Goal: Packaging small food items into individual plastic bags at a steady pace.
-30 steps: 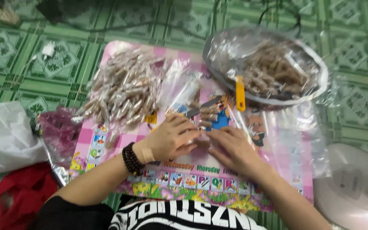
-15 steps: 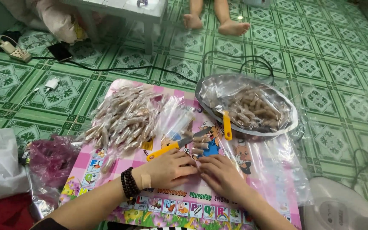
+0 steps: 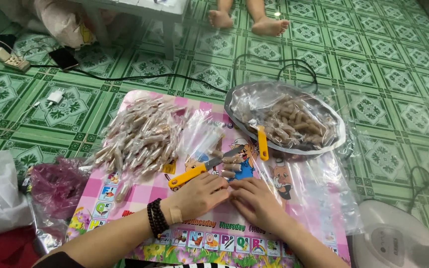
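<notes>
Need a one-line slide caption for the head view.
Both hands, left hand and right hand, press small brown pieces on a pink mat.

Green patterned floor tiles (image 3: 373,74) w/ white table leg (image 3: 170,37).

- Left hand (image 3: 199,196) and right hand (image 3: 256,201) lie side by side on a pink picture mat (image 3: 125,198), fingertips meeting; a black bead bracelet (image 3: 156,218) circles the left wrist
- Just beyond the fingers: small brown rolls (image 3: 230,166) and a yellow-handled knife (image 3: 189,174)
- Left on the mat: a pile of wrapped rolls (image 3: 140,136); right: a metal tray (image 3: 337,141) of unwrapped pieces under clear plastic; green tiled floor (image 3: 373,69) around
</notes>
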